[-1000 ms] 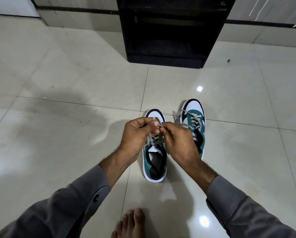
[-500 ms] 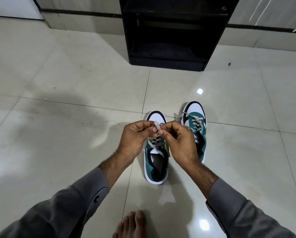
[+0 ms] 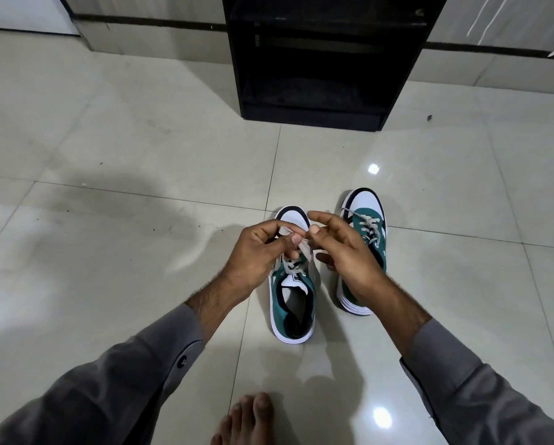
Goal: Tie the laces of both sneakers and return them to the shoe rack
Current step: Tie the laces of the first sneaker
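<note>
Two green, white and black sneakers stand side by side on the tiled floor, toes pointing away from me. Over the left sneaker (image 3: 293, 303) my left hand (image 3: 262, 252) pinches its grey-white lace (image 3: 304, 252) between thumb and fingers. My right hand (image 3: 346, 252) hovers just to the right of the lace with fingers spread and nothing in them. It partly covers the right sneaker (image 3: 367, 220), whose laces lie loosely across its tongue. The black shoe rack (image 3: 320, 59) stands against the wall beyond the shoes.
A bare foot (image 3: 246, 422) rests on the floor at the bottom edge. Glossy cream tiles (image 3: 124, 220) spread on all sides. The rack's lower shelf (image 3: 311, 94) shows nothing on it. A wall base with a dark strip runs behind it.
Both hands were pinching the lace together over the left sneaker. Now my right hand has let go and opened its fingers; my left hand keeps hold of the lace.
</note>
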